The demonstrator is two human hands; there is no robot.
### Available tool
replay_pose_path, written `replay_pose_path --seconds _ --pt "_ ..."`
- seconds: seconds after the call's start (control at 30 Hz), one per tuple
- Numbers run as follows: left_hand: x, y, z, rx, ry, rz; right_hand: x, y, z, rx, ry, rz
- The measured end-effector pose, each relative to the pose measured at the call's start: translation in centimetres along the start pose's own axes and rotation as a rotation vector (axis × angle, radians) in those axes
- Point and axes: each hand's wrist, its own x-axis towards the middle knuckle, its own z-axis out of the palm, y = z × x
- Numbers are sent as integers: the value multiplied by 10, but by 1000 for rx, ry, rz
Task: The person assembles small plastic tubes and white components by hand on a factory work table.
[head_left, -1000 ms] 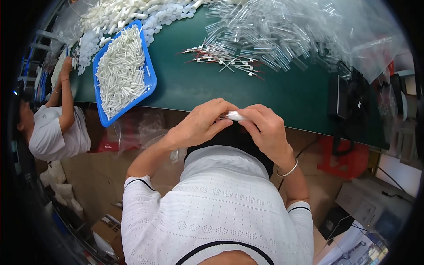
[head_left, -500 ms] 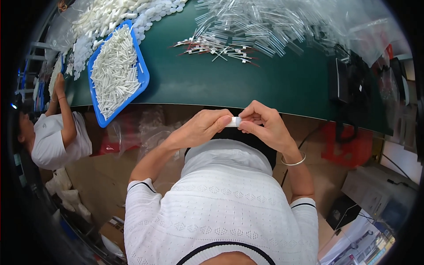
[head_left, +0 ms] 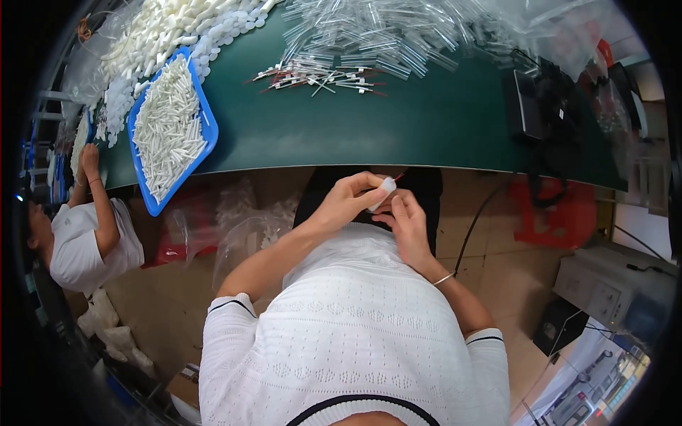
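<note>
2 hands meet just off the near edge of the green surface [head_left: 355, 135], around a small white tube [head_left: 387, 186]. The left hand [head_left: 349, 201] pinches the tube between thumb and fingers, its paler end tipped up and to the right. The right hand [head_left: 407, 222] is curled at the tube's lower end; whether its fingers grip it or only rest there, I cannot tell. A thin red wire [head_left: 401, 175] shows just past the upper end, though where it joins is unclear.

As far as can be judged, this 1 piece is partly put together and not set down. Plenty lies loose on the surface: clear tubes [head_left: 383, 35], a bunch of red and white wires [head_left: 320, 77], chunky white pieces [head_left: 153, 32] and pale round caps [head_left: 220, 34]. A blue tray [head_left: 212, 135] of short white sticks [head_left: 167, 131] sits at the left, its near corner past the edge.

Fingers cover the tube's middle, so its inside and any join are hidden. The piles run out at the top of the view. At far left, a co-worker [head_left: 92, 245] reaches toward the surface; what those hands touch is too small to make out.
</note>
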Motion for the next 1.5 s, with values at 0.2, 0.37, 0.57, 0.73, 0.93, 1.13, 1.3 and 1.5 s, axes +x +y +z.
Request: replay_pose_path --seconds 0.2,0.37,0.57,0.73,0.93,1.13,1.3,1.5 --pt "16 0 28 -113 224 -175 10 -6 22 387 6 92" --pt "15 2 6 -203 24 -200 8 -27 28 522 8 233" --pt "26 15 11 -313 6 -230 19 -36 17 688 -63 392" --pt "28 3 11 -336 152 -145 17 -44 21 459 -1 355" --pt "22 12 11 -390 113 -175 13 -36 20 543 -42 395" --pt "21 7 -8 -405 -32 -215 16 -37 21 528 -53 414" --pt "6 17 -6 -443 -17 -157 21 -50 -15 -786 -166 -357" --pt "-12 28 -5 -389 -31 -90 24 -73 -2 -1168 -296 -862"
